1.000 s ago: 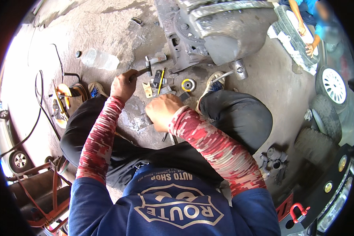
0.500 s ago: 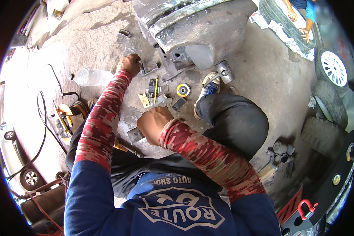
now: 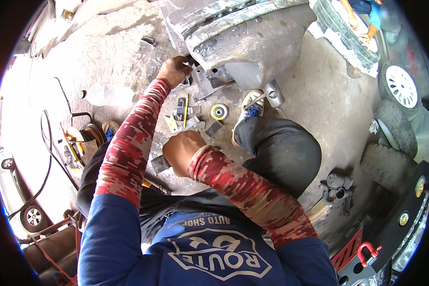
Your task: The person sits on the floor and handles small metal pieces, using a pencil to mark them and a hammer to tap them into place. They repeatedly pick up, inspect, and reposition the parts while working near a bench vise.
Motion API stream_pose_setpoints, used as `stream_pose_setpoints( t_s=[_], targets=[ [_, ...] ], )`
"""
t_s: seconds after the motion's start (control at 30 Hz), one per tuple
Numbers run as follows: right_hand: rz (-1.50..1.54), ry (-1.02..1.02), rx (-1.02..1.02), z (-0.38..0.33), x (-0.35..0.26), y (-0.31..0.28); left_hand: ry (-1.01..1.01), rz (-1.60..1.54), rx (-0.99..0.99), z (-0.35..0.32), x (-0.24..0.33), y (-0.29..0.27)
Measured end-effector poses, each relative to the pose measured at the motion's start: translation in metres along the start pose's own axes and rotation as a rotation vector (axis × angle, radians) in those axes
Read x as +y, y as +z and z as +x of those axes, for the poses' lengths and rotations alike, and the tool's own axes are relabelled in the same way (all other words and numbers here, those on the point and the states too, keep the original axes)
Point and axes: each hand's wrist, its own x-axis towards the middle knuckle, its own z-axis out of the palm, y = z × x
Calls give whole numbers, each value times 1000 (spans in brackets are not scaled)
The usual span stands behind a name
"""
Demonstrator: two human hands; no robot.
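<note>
My right hand [image 3: 182,152] is closed around a small flat metal plate [image 3: 160,164], which juts out on its left, low between my legs. My left hand [image 3: 174,70] reaches forward to the lower left edge of a large grey car body part [image 3: 252,43]. Its fingers are curled, with a small pale bit showing at the tips; what they hold is hidden. A grey metal bracket [image 3: 207,82] lies just right of that hand. Between my hands are a yellow pencil [image 3: 186,110], small metal pieces [image 3: 214,128] and a yellow-rimmed disc [image 3: 219,111].
A hammer [image 3: 273,93] rests by my shoe [image 3: 252,110]. To the left lie a clear bottle [image 3: 107,95], a bent black rod [image 3: 81,114] and a cable [image 3: 47,138]. Tyres [image 3: 395,121] stand at right; another person's hands [image 3: 364,38] rest near a far tyre [image 3: 341,28].
My left hand has moved right, up to the edge of the grey body part. My right hand stays low with the plate. The view has shifted slightly.
</note>
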Motion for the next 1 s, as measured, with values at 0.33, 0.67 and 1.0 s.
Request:
stream_pose_setpoints(
  t_s=[0.33,0.67,1.0],
  targets=[
    [-59,-52,108,0,-7,-6,-430,-438,-150,-136,31,-137],
    [-153,42,-116,22,19,10,-348,39,-151,-226,9,-184],
    [-1,333,258,34,49,-18,-257,289,-195,-220,6,-162]
  ],
)
